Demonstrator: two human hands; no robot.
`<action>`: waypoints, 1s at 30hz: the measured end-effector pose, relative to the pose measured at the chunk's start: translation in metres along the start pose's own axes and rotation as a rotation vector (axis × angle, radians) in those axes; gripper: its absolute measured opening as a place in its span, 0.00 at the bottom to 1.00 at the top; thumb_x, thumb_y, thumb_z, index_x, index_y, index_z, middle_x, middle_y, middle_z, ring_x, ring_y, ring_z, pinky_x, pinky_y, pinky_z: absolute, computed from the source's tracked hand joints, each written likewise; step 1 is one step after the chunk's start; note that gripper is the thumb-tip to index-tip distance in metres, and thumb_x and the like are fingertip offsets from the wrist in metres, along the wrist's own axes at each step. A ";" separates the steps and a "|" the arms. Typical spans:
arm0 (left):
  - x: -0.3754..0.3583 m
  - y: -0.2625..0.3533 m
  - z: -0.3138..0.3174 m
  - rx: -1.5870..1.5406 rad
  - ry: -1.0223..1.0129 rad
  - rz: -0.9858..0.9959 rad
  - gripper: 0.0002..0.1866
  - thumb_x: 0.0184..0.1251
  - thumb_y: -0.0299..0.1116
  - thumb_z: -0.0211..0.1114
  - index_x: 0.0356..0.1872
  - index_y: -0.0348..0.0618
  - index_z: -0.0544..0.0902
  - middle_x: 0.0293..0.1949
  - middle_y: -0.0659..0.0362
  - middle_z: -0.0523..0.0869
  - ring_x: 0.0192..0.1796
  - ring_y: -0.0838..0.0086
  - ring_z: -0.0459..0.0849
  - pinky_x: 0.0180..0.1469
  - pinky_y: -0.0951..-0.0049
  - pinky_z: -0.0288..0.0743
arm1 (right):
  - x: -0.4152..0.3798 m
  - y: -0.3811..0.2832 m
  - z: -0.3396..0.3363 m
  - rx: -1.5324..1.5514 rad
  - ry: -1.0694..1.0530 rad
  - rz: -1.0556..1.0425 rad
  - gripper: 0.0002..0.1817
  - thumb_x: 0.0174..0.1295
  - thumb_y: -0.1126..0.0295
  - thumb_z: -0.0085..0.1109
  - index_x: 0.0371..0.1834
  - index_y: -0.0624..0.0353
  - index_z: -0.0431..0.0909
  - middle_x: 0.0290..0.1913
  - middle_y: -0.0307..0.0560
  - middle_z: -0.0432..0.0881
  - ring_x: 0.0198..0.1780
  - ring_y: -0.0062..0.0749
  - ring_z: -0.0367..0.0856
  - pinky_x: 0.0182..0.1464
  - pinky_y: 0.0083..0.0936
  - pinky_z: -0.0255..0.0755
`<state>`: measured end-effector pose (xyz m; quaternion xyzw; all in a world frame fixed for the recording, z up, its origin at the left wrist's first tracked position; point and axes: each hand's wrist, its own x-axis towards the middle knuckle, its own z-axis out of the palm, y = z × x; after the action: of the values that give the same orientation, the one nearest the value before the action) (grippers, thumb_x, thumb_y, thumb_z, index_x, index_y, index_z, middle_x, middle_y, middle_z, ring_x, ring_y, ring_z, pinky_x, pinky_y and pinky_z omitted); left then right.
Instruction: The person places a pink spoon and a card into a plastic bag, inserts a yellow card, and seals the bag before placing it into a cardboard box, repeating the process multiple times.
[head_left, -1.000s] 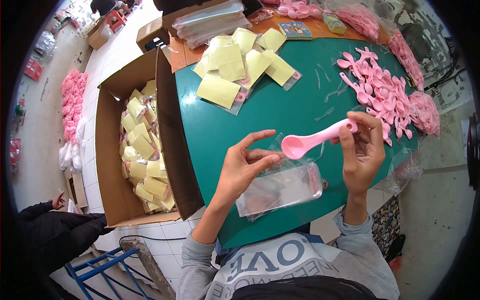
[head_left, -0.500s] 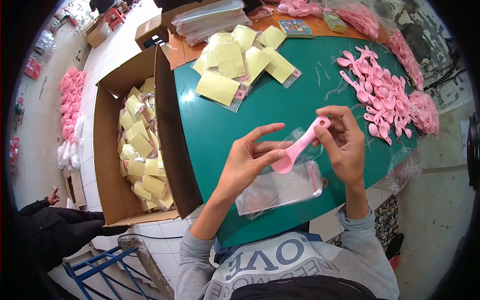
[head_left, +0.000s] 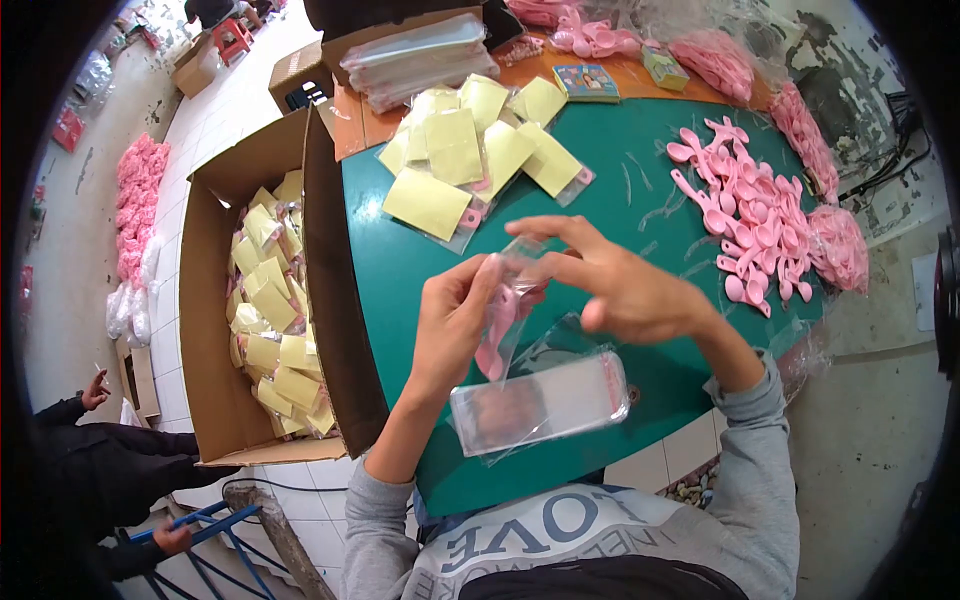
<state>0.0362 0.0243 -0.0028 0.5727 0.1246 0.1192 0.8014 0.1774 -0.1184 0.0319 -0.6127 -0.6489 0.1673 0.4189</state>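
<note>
A pink spoon (head_left: 490,352) hangs bowl down inside a clear plastic bag, pinched by my left hand (head_left: 450,315) over the green table. My right hand (head_left: 620,285) is at the bag's upper end, its fingertips bent round the clear film; blur hides its exact grip. Beneath both hands lies a stack of clear bags (head_left: 575,395). Pink spoons (head_left: 755,200) form a loose pile to the right. Bagged yellow cards (head_left: 452,147), some with pink pieces, lie beyond my hands.
An open cardboard box (head_left: 215,350) full of bagged yellow cards stands left of the green table (head_left: 400,270). Small picture cards (head_left: 586,83) lie at the back. Another person (head_left: 120,470) stands at lower left near a blue metal frame (head_left: 235,545).
The spoon, bare before, is now inside a clear bag and upright. Both hands have moved left, the right one coming across to the bag's top. The other person's second hand now shows.
</note>
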 end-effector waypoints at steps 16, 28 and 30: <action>-0.015 0.017 -0.024 0.067 -0.191 -0.136 0.14 0.73 0.29 0.51 0.48 0.29 0.79 0.40 0.52 0.85 0.46 0.71 0.85 0.47 0.78 0.77 | 0.085 0.285 -0.163 -1.130 0.636 0.703 0.18 0.56 0.61 0.57 0.40 0.66 0.80 0.50 0.62 0.77 0.47 0.57 0.78 0.47 0.46 0.71; -0.022 0.019 -0.019 0.098 -0.115 -0.068 0.15 0.72 0.33 0.52 0.42 0.29 0.81 0.36 0.50 0.86 0.40 0.70 0.86 0.42 0.75 0.80 | 0.062 0.129 -0.120 -0.081 0.499 0.408 0.13 0.62 0.67 0.54 0.46 0.64 0.76 0.28 0.42 0.78 0.26 0.21 0.75 0.30 0.22 0.72; -0.023 0.018 -0.020 0.070 -0.113 -0.097 0.14 0.72 0.32 0.53 0.44 0.30 0.81 0.36 0.52 0.86 0.41 0.72 0.85 0.44 0.78 0.78 | 0.047 0.034 -0.069 0.225 0.366 0.367 0.11 0.63 0.72 0.54 0.45 0.64 0.71 0.32 0.39 0.77 0.26 0.18 0.75 0.28 0.17 0.72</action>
<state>0.0067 0.0400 0.0099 0.5995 0.1108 0.0435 0.7915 0.2562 -0.0886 0.0642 -0.6897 -0.4179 0.1978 0.5573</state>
